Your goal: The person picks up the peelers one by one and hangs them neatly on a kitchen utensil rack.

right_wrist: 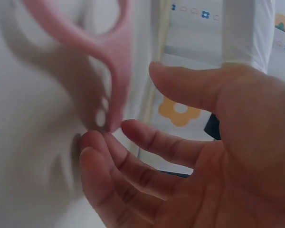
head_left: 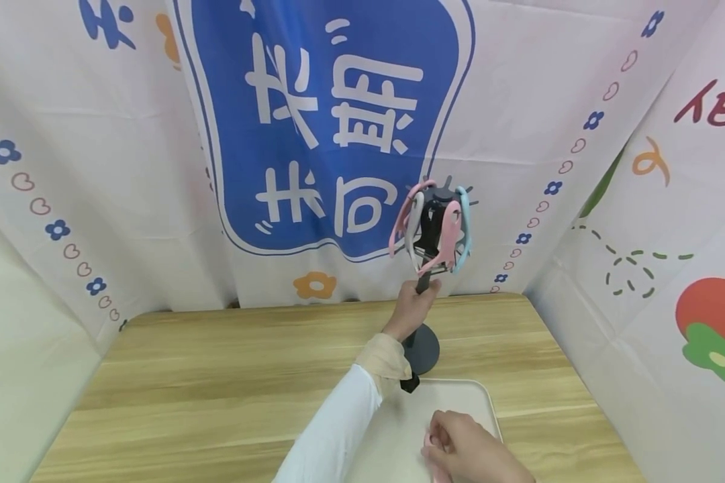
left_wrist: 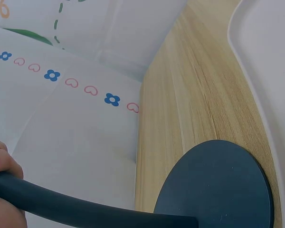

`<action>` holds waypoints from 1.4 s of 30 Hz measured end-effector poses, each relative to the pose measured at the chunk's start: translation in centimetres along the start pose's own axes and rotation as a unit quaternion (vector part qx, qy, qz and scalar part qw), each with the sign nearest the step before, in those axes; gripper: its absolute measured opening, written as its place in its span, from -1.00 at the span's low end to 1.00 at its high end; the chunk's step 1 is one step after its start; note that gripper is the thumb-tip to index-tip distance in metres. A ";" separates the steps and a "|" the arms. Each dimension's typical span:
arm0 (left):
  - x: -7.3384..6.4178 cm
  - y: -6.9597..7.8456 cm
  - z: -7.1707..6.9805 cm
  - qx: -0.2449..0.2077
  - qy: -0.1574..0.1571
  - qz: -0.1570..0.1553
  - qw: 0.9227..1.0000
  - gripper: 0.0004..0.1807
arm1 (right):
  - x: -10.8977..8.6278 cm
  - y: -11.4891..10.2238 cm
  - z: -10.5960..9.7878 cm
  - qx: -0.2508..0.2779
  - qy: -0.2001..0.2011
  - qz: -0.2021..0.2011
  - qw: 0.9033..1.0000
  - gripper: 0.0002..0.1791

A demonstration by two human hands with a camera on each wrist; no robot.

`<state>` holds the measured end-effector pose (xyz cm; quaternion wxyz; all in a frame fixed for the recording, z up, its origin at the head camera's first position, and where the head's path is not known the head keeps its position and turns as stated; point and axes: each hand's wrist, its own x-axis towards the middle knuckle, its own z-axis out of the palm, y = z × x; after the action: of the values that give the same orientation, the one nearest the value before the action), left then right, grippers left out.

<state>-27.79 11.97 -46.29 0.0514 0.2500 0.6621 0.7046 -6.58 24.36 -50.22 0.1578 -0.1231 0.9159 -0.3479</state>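
My left hand (head_left: 412,307) grips the dark pole of a display stand (left_wrist: 99,211) below its top. The stand's round base (head_left: 425,352) rests on the table behind the tray. Around its spoked top hang curved plastic pieces: pink ones (head_left: 450,231), a pale grey one (head_left: 413,231) and a light blue one (head_left: 466,225). Over the white tray (head_left: 407,416), my right hand (head_left: 468,446) is at a pink curved plastic piece with an oval opening (right_wrist: 116,66). Its fingertips meet the piece's lower end, while the thumb stands apart.
The wood-grain table (head_left: 217,376) stretches left of the tray and stand. A printed cloth (head_left: 157,201) hangs along the back, close behind the stand's top. Another printed cloth (head_left: 658,322) lines the right side.
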 end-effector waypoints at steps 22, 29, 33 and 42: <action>0.1 0.0 0.2 0.010 0.000 0.008 1.000 -0.37 | 0.1 -1.9 2.4 -0.036 -0.014 0.162 0.986 -0.43; -0.1 0.2 0.0 0.011 -0.003 0.010 1.000 -0.37 | -0.6 -1.6 2.2 -0.041 0.018 0.135 0.990 -0.58; -0.1 0.0 0.0 0.010 -0.001 0.010 1.000 -0.37 | -1.0 -1.5 1.9 -0.065 0.062 0.113 0.990 -0.61; -0.1 -0.1 0.0 0.010 0.002 0.017 1.000 -0.37 | -0.9 -1.2 0.0 -0.042 0.128 0.060 0.989 -0.68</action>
<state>-27.74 11.90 -46.38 0.0358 0.2606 0.6651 0.6989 -5.59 23.80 -49.15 0.0543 -0.0291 0.9482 -0.3115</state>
